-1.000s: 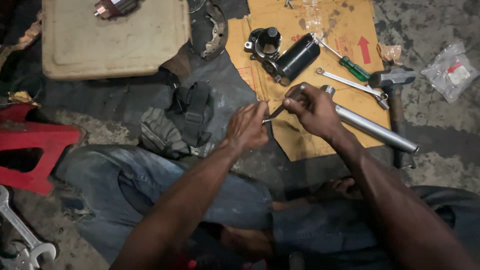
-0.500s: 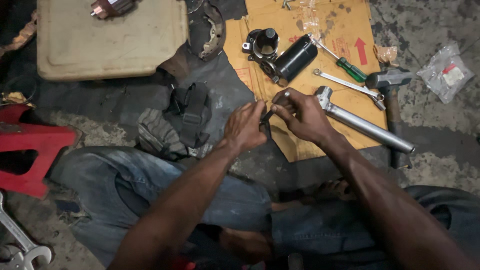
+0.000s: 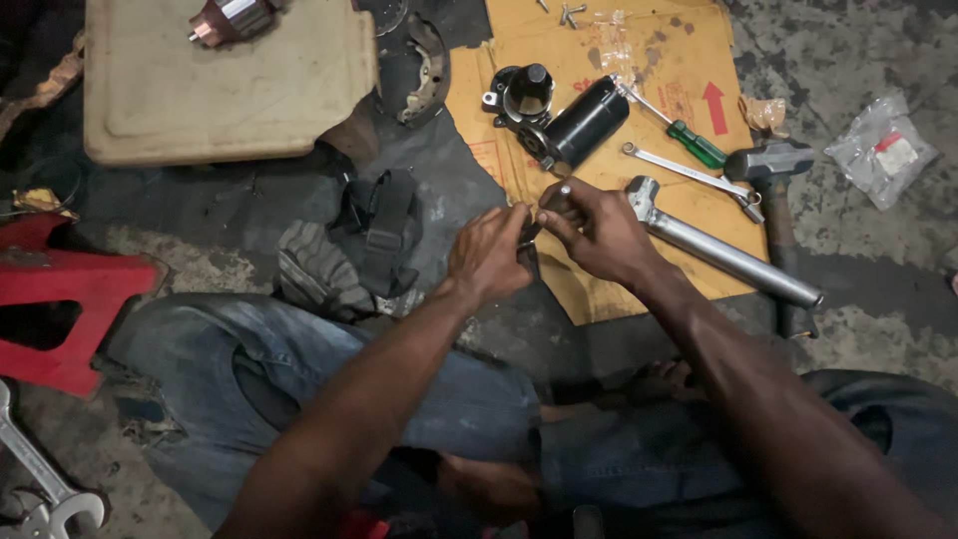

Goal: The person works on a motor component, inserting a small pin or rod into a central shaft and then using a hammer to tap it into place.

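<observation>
Motor housing (image 3: 577, 125), screwdriver (image 3: 689, 140) and wrench (image 3: 689, 172) on cardboard (image 3: 599, 60), right of tray (image 3: 220, 95).

Dim, warm light; lower edge perhaps slightly blurred.

Packaging in view:
- Flattened brown cardboard box sheet (image 3: 599, 70) on the floor, top centre. Carries a red upward arrow mark (image 3: 715, 106) near its right edge and faint red printed patches beside it and at its left edge.
- Clear plastic bag (image 3: 880, 150) on the concrete floor, far right, well apart from the cardboard. Crumpled, with a small white label with a red strip (image 3: 898, 152) inside or on it.
- Small crumpled clear wrapper (image 3: 764, 113) with brownish content, just off the cardboard's right edge.
- Scraps of clear plastic (image 3: 611, 45) on the cardboard's top part.

No screens or signs.
</observation>
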